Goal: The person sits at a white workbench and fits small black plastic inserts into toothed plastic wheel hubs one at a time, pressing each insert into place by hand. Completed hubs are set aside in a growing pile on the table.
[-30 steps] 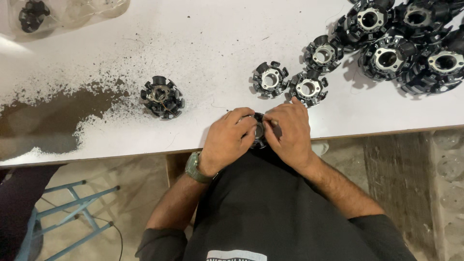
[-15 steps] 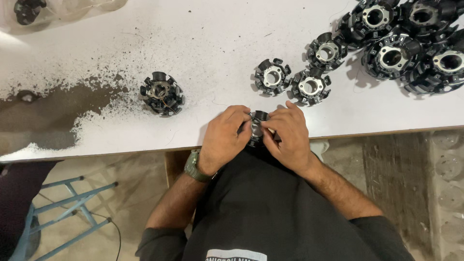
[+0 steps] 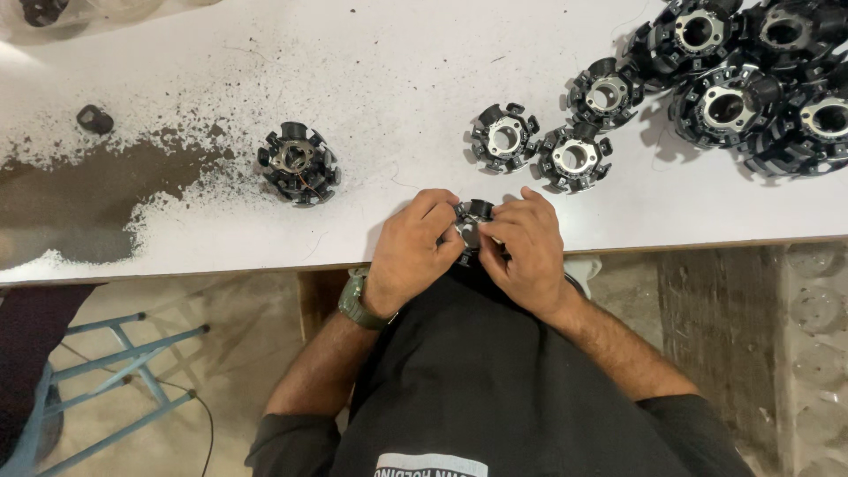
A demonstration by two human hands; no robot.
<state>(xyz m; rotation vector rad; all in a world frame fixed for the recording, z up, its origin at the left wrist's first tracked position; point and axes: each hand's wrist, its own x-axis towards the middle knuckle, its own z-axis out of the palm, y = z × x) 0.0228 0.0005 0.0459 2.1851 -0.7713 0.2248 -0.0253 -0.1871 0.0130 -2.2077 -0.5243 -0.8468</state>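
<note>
At the near edge of the white table (image 3: pixel 221 62), the left hand (image 3: pixel 415 252) and right hand (image 3: pixel 526 247) pinch a small black toothed ring (image 3: pixel 471 223) between their fingertips. Below are a bare floor and a blue stool frame (image 3: pixel 115 371). Farther off lie dark grit (image 3: pixel 79 190), a lone ring (image 3: pixel 299 162) and a heap of rings (image 3: pixel 751 79).

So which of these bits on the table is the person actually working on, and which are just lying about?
In hand:
- black ring part, held at the table edge by both hands, left hand and right hand

Lying about:
- lone ring part beside the dark dust patch
- two ring parts just above the hands
- pile of ring parts, top right
- small black lump, far left
- blue stool under the table
</note>
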